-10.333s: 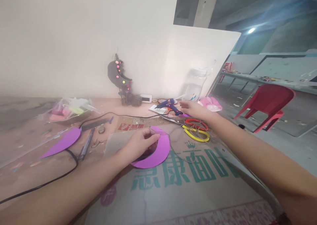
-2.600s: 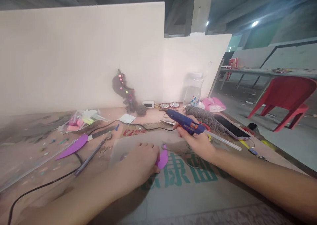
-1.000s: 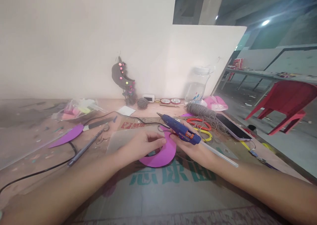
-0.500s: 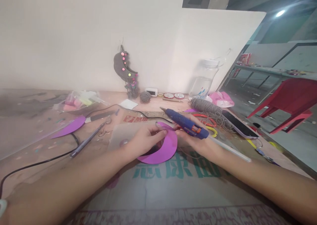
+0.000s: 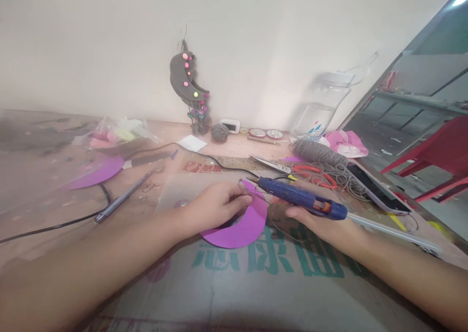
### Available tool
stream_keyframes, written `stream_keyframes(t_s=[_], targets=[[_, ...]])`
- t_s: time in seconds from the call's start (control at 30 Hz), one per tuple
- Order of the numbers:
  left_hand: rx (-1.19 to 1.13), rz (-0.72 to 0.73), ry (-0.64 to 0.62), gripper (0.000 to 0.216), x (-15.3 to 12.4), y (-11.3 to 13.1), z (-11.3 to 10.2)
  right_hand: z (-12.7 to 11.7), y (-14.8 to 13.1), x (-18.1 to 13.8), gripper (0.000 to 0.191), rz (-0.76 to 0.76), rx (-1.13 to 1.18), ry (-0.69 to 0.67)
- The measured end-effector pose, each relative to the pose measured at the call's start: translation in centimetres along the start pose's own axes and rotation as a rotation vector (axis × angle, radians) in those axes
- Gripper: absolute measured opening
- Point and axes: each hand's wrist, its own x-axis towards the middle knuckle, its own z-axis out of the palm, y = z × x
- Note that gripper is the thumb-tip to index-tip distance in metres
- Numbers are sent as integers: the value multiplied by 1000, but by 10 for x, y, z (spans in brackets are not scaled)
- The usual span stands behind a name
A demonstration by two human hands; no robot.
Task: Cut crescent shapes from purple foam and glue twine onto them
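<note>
My left hand (image 5: 223,203) pinches the upper tip of a purple crescent-shaped cutout (image 5: 243,232), close above the printed work sheet (image 5: 204,288). In my right hand (image 5: 314,220) is a blue hot glue gun (image 5: 303,195), with a clear glue stick (image 5: 393,227) poking out of its back. Its nozzle points left and lies right by the crescent's upper tip, near my left fingertips; whether it touches cannot be made out. A thin strand of grey yarn (image 5: 281,229) trails from the crescent towards my right hand.
Scissors with red handles (image 5: 314,171), grey yarn (image 5: 320,154) and a phone (image 5: 378,188) lie at the right. Behind stands a water bottle (image 5: 316,110). A decorated grey crescent (image 5: 181,76) hangs on the wall. A black cord (image 5: 54,226), a pen (image 5: 124,198) and another purple piece (image 5: 97,172) are left.
The glue gun has swung down, its nozzle coming to the crescent's tip, while my right hand has moved right. My left hand keeps its pinch. The view has shifted slightly.
</note>
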Motion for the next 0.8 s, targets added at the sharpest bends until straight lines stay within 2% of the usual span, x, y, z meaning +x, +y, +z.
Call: stream_keyframes(t_s=[0.23,0.4,0.8], targets=[[50,37,19,32,-1,1,0,3,0,2,28,18,-42,65],[74,54,34,32,0,-3,2,3,6,0,22,7,-57,59],[55,85,34,28,-2,-2,2,6,5,2,32,-17,-106,65]])
